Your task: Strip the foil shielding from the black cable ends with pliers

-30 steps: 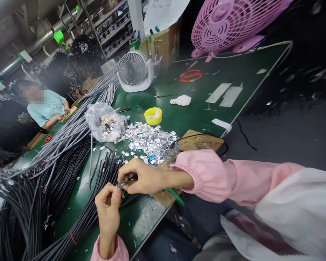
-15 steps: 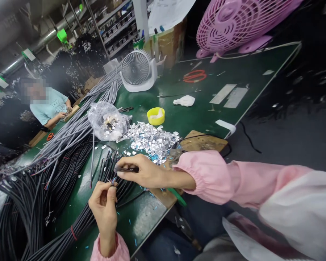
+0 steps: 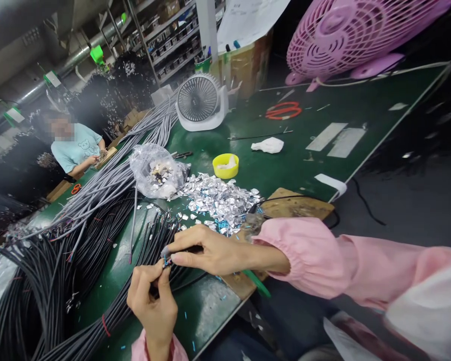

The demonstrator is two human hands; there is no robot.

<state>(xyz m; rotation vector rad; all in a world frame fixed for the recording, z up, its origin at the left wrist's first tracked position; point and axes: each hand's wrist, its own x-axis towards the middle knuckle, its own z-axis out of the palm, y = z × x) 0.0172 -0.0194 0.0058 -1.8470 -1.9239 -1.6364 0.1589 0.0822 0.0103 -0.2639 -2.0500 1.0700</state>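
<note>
My left hand point(image 3: 154, 296) is closed, its thumb and forefinger pinching the end of a black cable, with thin coloured wires point(image 3: 167, 260) poking up between the fingertips. From the right, my right hand point(image 3: 210, 250) reaches in, fingertips closed at those wires beside a blue one. A slim dark tool point(image 3: 195, 248) lies under its fingers, mostly hidden, so its kind is unclear. Below and behind both hands runs a bundle of black cables point(image 3: 115, 313) tied with a red band.
Foil scraps point(image 3: 225, 200) are heaped beyond my right hand, next to a plastic bag point(image 3: 150, 165) and a yellow dish point(image 3: 225, 173). Grey cables point(image 3: 105, 175) stretch along the left. Farther back stand a white fan point(image 3: 199, 103), orange scissors point(image 3: 283, 110) and a pink fan point(image 3: 346, 40). A co-worker point(image 3: 77, 148) sits across.
My right hand has come down onto the wire ends at my left fingertips; before, it was held slightly above them with the dark tool showing. The view has shifted a little.
</note>
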